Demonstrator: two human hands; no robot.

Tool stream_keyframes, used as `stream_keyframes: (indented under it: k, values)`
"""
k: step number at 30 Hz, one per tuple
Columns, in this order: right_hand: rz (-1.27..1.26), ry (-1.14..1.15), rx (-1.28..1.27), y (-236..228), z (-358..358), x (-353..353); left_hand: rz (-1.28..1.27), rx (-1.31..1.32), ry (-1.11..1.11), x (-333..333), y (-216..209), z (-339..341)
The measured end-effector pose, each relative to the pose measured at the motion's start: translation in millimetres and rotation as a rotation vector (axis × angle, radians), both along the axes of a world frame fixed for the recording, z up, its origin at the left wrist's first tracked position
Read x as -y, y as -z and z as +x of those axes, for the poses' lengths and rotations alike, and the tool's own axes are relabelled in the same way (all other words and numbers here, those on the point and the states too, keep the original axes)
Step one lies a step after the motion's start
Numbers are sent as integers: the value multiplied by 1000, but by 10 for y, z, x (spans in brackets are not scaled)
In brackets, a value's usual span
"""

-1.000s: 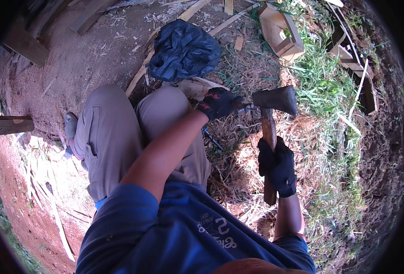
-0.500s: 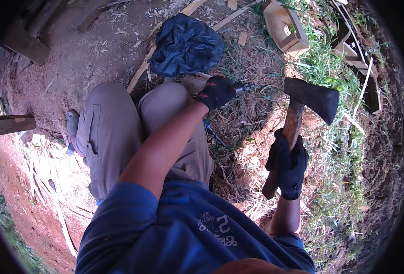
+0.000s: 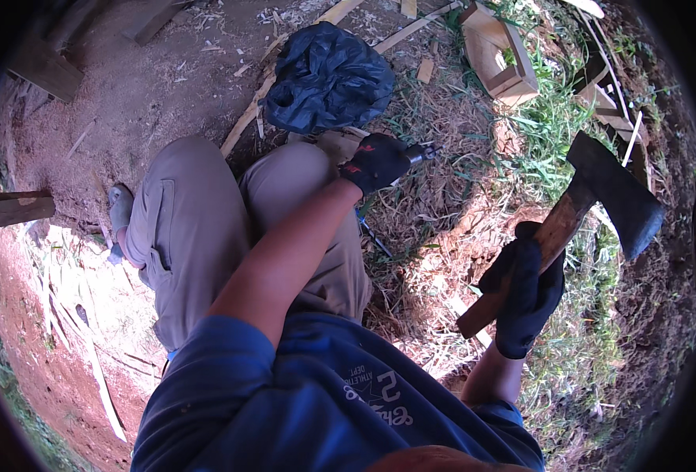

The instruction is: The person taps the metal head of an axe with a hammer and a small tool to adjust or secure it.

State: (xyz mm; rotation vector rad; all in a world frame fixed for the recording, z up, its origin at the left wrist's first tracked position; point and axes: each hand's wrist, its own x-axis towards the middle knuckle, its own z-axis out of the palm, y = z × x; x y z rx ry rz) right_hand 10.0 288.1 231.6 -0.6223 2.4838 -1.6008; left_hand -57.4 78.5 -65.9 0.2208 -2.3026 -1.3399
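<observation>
My right hand [image 3: 526, 295], in a black glove, is closed around the wooden handle of a hatchet [image 3: 617, 195]. Its dark metal head is raised over the ground at the right, with the cutting edge toward the lower right. My left hand [image 3: 374, 163], in a black glove with red marks, rests by my knee. Its fingers wrap around a short dark tool with a metal end [image 3: 422, 153]; most of the tool is hidden by the hand, and its kind cannot be made out. Just beyond that hand lies a crumpled black plastic bag [image 3: 330, 77].
An open wooden box-like piece [image 3: 499, 59] lies at the far right on grass. Wood strips [image 3: 419, 28] and shavings are scattered on the soil. A wooden beam [image 3: 11, 210] juts in at the left. A thin blue-and-black object [image 3: 374, 234] lies beside my thigh.
The hatchet and my right hand have moved to the right, and the hatchet has tilted clockwise. My left hand keeps nearly the same place with its tool.
</observation>
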Motion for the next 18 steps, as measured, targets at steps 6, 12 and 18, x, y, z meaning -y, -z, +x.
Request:
stream_keyframes:
  k: [6,12,18]
  values:
    - [689,-138,263,142,-234,52,101,81,50,-141,-16,-10]
    - [192,-29,127,-377,-88,105,-116,93,7,-87,225,-33]
    - [743,-154,179,116,-222,-3,-20,144,80,-123,-70,15]
